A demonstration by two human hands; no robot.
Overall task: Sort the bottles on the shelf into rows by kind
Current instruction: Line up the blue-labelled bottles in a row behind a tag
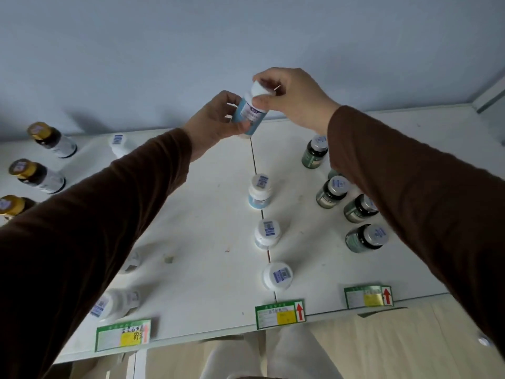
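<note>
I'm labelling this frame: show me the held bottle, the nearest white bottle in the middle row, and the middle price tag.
Held bottle (247, 116), head view, on its label.
Nearest white bottle (278, 276), head view, on its cap.
Middle price tag (280, 314), head view, on its face.

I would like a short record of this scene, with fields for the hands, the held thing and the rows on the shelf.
left hand: grips body of the white bottle with pale blue label
right hand: pinches its white cap
held bottle: lifted above the white shelf
middle row: three white bottles with barcode caps
right side: dark green bottles with grey caps
left side: dark bottles with gold caps
</note>
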